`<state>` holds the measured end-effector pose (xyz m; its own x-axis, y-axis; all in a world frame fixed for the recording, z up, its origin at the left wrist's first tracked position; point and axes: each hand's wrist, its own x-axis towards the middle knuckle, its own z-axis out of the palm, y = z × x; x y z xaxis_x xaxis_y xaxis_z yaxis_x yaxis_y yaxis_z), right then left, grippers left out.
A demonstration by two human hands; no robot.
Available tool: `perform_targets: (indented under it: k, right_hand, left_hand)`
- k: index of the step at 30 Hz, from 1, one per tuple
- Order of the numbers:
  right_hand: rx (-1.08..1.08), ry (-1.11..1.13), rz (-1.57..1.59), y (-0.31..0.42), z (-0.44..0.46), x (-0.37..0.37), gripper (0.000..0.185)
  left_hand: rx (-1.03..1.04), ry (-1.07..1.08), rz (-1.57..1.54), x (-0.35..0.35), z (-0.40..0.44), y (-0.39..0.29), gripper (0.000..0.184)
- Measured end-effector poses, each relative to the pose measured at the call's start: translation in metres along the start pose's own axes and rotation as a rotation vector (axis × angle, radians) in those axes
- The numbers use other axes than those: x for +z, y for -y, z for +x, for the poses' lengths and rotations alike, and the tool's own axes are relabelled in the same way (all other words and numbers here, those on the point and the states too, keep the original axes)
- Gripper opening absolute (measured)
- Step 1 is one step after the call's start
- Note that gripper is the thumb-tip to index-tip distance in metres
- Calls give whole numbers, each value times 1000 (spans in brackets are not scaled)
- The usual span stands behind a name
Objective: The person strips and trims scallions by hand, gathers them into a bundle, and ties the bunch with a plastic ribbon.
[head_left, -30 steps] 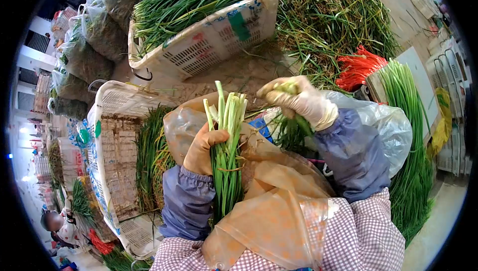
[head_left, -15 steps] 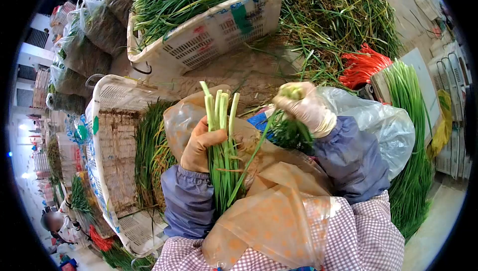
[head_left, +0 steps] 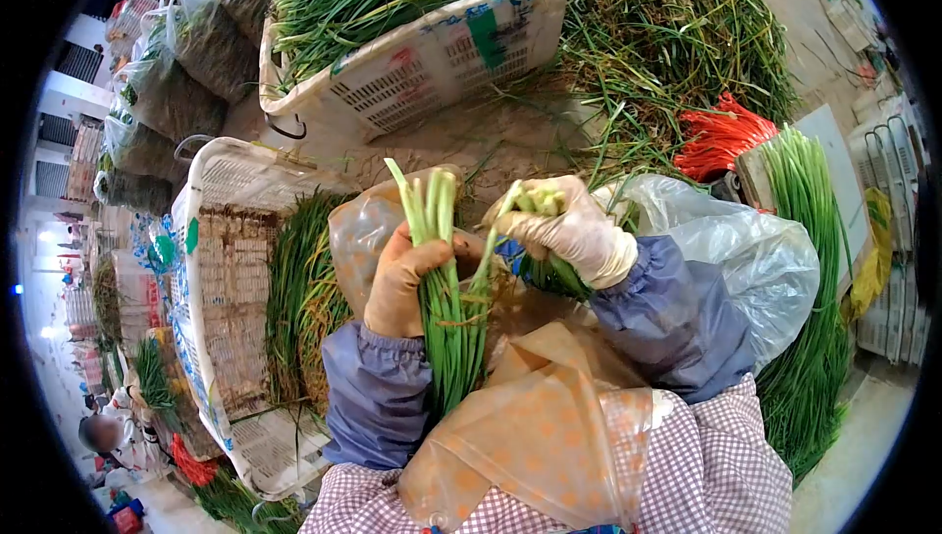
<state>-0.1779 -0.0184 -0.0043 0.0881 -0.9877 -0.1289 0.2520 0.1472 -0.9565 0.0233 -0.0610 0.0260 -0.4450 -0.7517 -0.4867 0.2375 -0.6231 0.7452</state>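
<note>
While a rigid, slotted plastic crate (head_left: 402, 82) runs past the top edge, a crinkled, translucent sheet (head_left: 549, 426) with orange blotches spreads lower down. Between them stands a slightly leaning bundle of smooth green stalks (head_left: 456, 338), its lower ends out of sight. The left hand (head_left: 400, 284) wraps firmly round it. Well curled, the pale-gloved right hand (head_left: 564, 228) grips a smaller bunch (head_left: 555, 276), partly concealed, its fingertip contact unclear.
</note>
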Motion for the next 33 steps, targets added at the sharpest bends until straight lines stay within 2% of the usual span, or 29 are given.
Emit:
perform_targets:
  k: [2,4,6,7,10,12,13,14,18,22,24,25,26,27,29,30,32,33]
  right_hand:
    - [25,-116,64,2,-2,-9,17]
    - [-30,-188,68,4,-1,-20,16]
    - [-13,-153,67,18,-3,-26,17]
    - [-14,-152,64,19,-2,-25,17]
    - [-3,-142,6,20,4,-12,18]
    - [50,-137,3,22,3,-4,17]
    - [106,-23,-77,22,0,-6,17]
    - [75,15,-129,15,-1,-2,15]
    - [110,63,-39,1,-5,1,15]
    - [150,122,-28,6,-8,-13,13]
    - [-39,-38,-289,3,-9,-23,11]
    - [-89,-151,-219,0,-5,-29,11]
    - [-155,-234,-335,4,-5,-36,11]
    - [-238,-309,-191,-4,0,-49,7]
    - [-372,-510,-280,-21,8,-76,11]
    - [-420,-637,-517,-22,8,-88,12]
    - [-379,-737,-515,-15,4,-121,14]
    - [-229,-808,-456,-16,0,-153,14]
  left_hand:
    - [-22,-17,-82,3,-4,-11,29]
    - [0,81,-77,-10,-1,-11,33]
    - [-38,54,242,-10,1,-12,39]
    - [-86,81,278,-9,4,-7,44]
    - [-111,190,369,-1,10,3,41]
    - [-110,175,330,2,10,5,39]
    - [-124,131,304,1,10,4,39]
    - [-138,83,277,0,9,4,39]
    - [-131,63,219,-3,9,7,38]
    - [-95,94,334,-2,9,3,36]
    - [-129,71,292,3,5,0,34]
    - [-118,63,297,2,5,1,32]
    - [-118,62,295,2,6,2,32]
    - [-120,45,310,2,6,3,31]
    - [-118,24,325,1,6,4,31]
    - [-93,28,380,1,6,4,33]
    - [-69,34,435,1,4,2,35]
    - [-92,5,404,2,1,-1,32]
